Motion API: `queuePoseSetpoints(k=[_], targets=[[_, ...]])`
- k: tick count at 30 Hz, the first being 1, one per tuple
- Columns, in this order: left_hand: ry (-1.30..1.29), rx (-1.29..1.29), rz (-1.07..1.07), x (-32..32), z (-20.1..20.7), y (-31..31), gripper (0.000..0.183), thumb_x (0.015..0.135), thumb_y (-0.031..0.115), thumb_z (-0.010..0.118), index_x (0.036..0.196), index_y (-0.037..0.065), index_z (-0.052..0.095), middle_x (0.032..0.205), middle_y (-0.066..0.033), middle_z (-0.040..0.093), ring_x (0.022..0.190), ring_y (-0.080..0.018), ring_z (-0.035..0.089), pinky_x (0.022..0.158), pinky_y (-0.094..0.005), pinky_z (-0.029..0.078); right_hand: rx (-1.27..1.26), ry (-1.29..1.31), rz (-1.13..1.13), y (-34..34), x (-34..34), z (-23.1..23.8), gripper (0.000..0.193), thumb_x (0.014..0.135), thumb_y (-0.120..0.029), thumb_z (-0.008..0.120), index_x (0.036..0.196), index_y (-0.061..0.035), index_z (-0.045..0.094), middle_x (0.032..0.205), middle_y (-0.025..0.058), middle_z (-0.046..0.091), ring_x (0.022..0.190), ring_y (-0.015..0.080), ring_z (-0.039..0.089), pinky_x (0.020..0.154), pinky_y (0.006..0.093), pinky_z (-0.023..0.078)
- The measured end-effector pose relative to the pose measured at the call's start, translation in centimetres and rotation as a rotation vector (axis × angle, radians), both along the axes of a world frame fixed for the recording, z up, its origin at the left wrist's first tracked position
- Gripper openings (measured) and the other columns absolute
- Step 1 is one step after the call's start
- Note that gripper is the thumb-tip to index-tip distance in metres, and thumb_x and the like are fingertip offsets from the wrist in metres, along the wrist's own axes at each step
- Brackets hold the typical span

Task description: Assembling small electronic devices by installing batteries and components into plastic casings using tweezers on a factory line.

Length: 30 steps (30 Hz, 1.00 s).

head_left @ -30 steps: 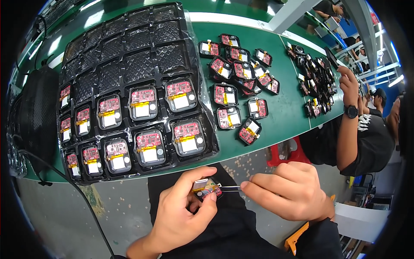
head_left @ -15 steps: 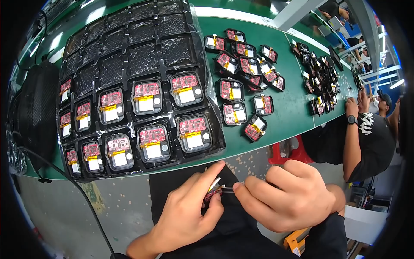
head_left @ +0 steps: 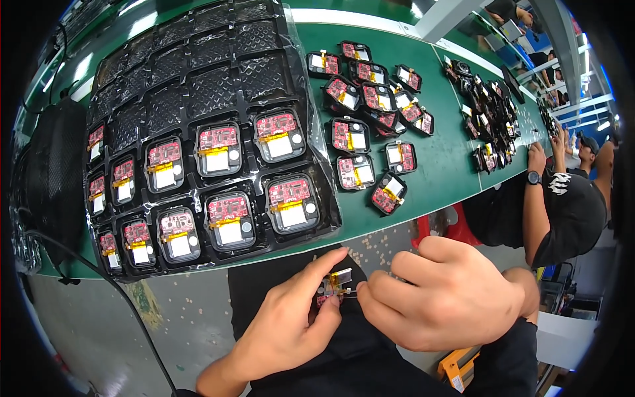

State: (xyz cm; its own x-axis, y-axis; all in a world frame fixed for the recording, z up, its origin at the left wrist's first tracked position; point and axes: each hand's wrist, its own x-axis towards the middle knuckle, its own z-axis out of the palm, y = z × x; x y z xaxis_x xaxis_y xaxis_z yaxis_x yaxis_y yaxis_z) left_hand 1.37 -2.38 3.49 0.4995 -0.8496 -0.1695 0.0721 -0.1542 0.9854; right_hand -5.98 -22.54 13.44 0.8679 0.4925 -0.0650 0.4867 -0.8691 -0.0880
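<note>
My left hand [head_left: 286, 323] is closed around a small watch-like device [head_left: 325, 290], its thumb and fingers on either side. A red circuit board and a silver battery [head_left: 340, 277] with yellow tape show between the fingers; the rest of the casing is hidden. In my right hand [head_left: 440, 298], thumb and forefinger pinch thin metal tweezers [head_left: 352, 292], mostly covered by the fingers. Their tips are at the device's right side, by a small connector; whether they grip it I cannot tell. Both hands are over my lap, in front of the table edge.
A black tray [head_left: 228, 182] at the left holds two rows of similar open devices. Loose devices [head_left: 377, 99] lie right of it on the green table [head_left: 436, 178]. Farther right are another heap [head_left: 489, 119] and a co-worker [head_left: 569, 212]. A black cable [head_left: 135, 311] hangs at the left.
The battery has tilted, so its silver face shows more. My right hand has shifted slightly, and less of the tweezers is visible. The view has moved a little.
</note>
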Motion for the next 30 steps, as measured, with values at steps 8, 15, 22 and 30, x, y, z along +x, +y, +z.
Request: queuePoseSetpoints(k=[8, 15, 22, 30], targets=[[-0.118, 0.024, 0.021, 0.0, 0.5, -0.5, 0.061, 0.087, -0.006, 0.061, 0.147, -0.001, 0.050, 0.090, -0.0115, 0.067, 0.067, -0.0105, 0.058, 0.061, -0.0255, 0.048, -0.077, 0.152, 0.014, 0.1, 0.3, 0.6, 0.025, 0.071, -0.019, 0.071, 0.093, -0.0062, 0.074, 0.069, -0.0041, 0.048, 0.064, 0.0105, 0.050, 0.051, 0.0270, 0.034], [-0.120, -0.016, -0.001, 0.3, 0.1, -0.4, 0.062, 0.086, -0.005, 0.060, 0.147, -0.003, 0.049, 0.095, -0.0165, 0.071, 0.074, -0.0175, 0.066, 0.069, -0.0311, 0.053, 0.003, 0.049, 0.074, -0.6, 0.5, -0.3, 0.016, 0.069, -0.021, 0.068, 0.064, -0.0082, 0.060, 0.066, -0.0024, 0.047, 0.069, 0.0132, 0.054, 0.054, 0.0284, 0.038], [0.045, 0.047, -0.056, 0.9, 0.6, -0.2, 0.062, 0.087, -0.006, 0.057, 0.148, -0.004, 0.047, 0.095, -0.0165, 0.072, 0.081, -0.0180, 0.068, 0.077, -0.0311, 0.054, -0.010, -0.108, 0.159, -0.2, -0.3, -0.5, 0.015, 0.069, -0.023, 0.067, 0.066, -0.0090, 0.062, 0.069, -0.0023, 0.044, 0.067, 0.0131, 0.048, 0.053, 0.0293, 0.029], [0.069, 0.065, -0.044, 0.7, 0.5, 0.0, 0.062, 0.089, -0.007, 0.056, 0.150, -0.004, 0.045, 0.097, -0.0157, 0.071, 0.084, -0.0159, 0.066, 0.082, -0.0301, 0.053, -0.041, -0.084, 0.111, -0.6, -0.8, -0.4, 0.016, 0.067, -0.023, 0.068, 0.067, -0.0082, 0.061, 0.070, -0.0023, 0.043, 0.063, 0.0116, 0.044, 0.051, 0.0285, 0.027]])
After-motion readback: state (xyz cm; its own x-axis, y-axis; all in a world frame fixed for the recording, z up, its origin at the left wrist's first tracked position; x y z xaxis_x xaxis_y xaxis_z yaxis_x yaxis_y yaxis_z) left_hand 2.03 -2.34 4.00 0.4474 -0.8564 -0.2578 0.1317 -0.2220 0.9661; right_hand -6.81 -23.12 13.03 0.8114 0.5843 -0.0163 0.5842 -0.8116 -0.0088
